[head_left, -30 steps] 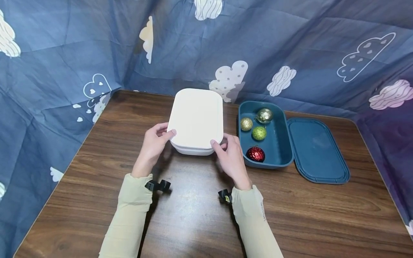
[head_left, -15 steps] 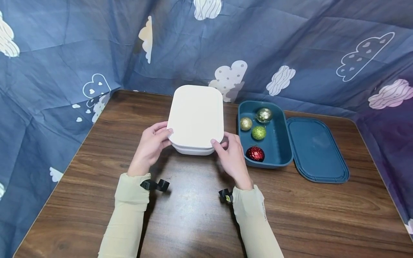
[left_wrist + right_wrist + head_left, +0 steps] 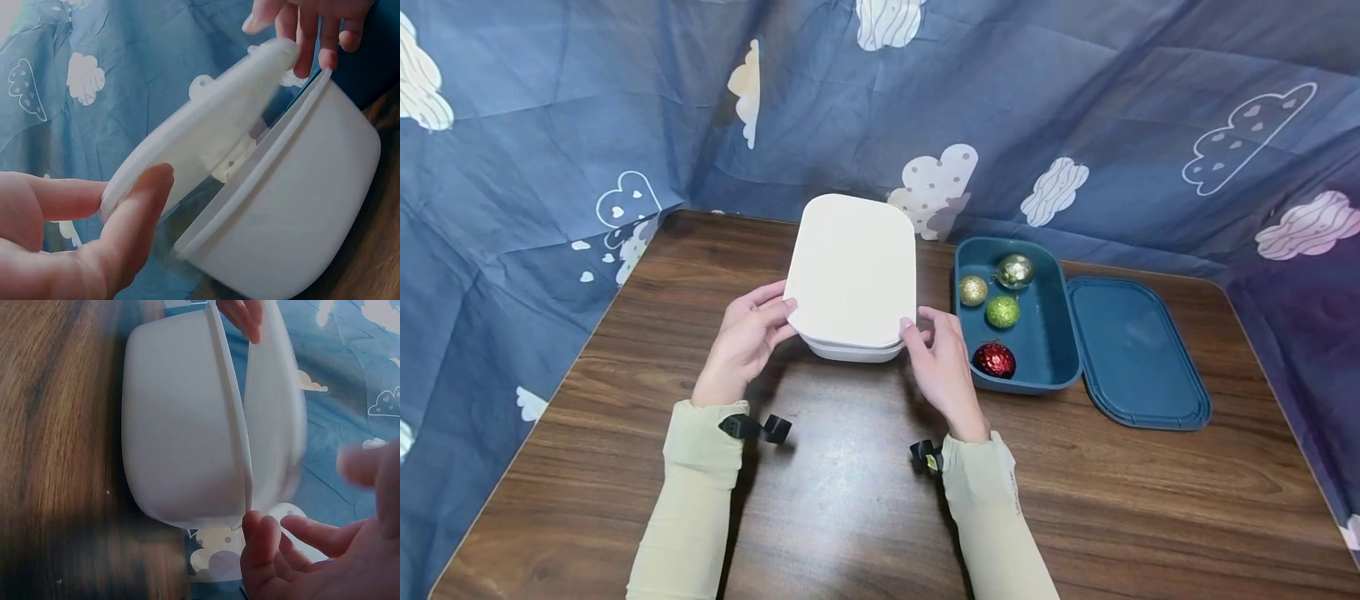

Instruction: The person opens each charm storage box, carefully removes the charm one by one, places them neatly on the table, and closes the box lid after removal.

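Observation:
A white lid (image 3: 852,267) is lifted off the rim of a white rectangular box (image 3: 853,354) on the table, tilted with a gap between them. My left hand (image 3: 737,346) pinches the lid's left edge between thumb and fingers, as the left wrist view shows. At the box's right side, fingertips of my right hand (image 3: 943,367) touch the box rim (image 3: 232,406). Its thumb stands blurred and apart from the lid in the right wrist view. What the box holds is mostly hidden under the lid.
Right of the white box stands a blue box (image 3: 1052,354) holding several ornament balls, among them a red one (image 3: 995,360) and a green one (image 3: 1002,312). Its blue lid (image 3: 1142,350) lies flat beside it. A cloud-print cloth (image 3: 820,108) hangs behind the table.
The white lid has risen and shifted slightly back and left, held by my left hand. My right thumb has moved off the lid's front corner. The blue box stays put.

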Demonstrator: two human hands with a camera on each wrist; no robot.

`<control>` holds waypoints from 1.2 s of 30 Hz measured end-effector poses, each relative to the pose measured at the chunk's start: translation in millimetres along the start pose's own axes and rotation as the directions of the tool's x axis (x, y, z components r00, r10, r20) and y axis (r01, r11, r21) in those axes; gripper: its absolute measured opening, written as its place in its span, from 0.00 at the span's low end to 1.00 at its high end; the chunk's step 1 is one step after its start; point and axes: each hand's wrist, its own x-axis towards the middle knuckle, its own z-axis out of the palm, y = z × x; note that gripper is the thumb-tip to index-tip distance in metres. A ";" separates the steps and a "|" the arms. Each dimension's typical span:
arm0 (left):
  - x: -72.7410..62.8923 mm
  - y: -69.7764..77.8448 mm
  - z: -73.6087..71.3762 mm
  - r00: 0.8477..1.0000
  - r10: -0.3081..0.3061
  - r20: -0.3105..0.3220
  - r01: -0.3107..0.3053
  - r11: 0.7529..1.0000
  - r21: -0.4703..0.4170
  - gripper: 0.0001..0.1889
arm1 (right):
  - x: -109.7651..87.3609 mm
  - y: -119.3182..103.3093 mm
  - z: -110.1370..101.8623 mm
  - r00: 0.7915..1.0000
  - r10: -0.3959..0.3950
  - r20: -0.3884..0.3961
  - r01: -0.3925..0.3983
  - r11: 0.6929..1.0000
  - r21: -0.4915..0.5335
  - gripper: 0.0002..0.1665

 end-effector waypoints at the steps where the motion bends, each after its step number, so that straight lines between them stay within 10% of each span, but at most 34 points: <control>1: -0.1 0.8 -1.1 1.000 0.005 -0.006 -0.005 1.000 0.004 0.28 | 0.2 0.8 0.0 1.000 -0.003 -0.004 0.003 1.000 0.009 0.30; 21: -4.4 15.6 -20.7 0.999 0.051 -0.016 -0.053 0.991 -0.123 0.28 | 6.0 8.7 19.5 0.995 0.104 -0.010 -0.104 0.994 0.027 0.34; 26: -7.6 18.2 -19.6 0.998 0.059 -0.010 -0.059 0.981 -0.184 0.13 | 7.8 14.8 20.1 0.993 0.114 -0.024 -0.112 0.992 0.063 0.32; 36: -32.7 43.1 -27.9 0.982 0.188 0.017 -0.177 0.948 -0.265 0.10 | 8.2 13.0 23.1 0.995 0.097 -0.020 -0.096 0.994 0.059 0.31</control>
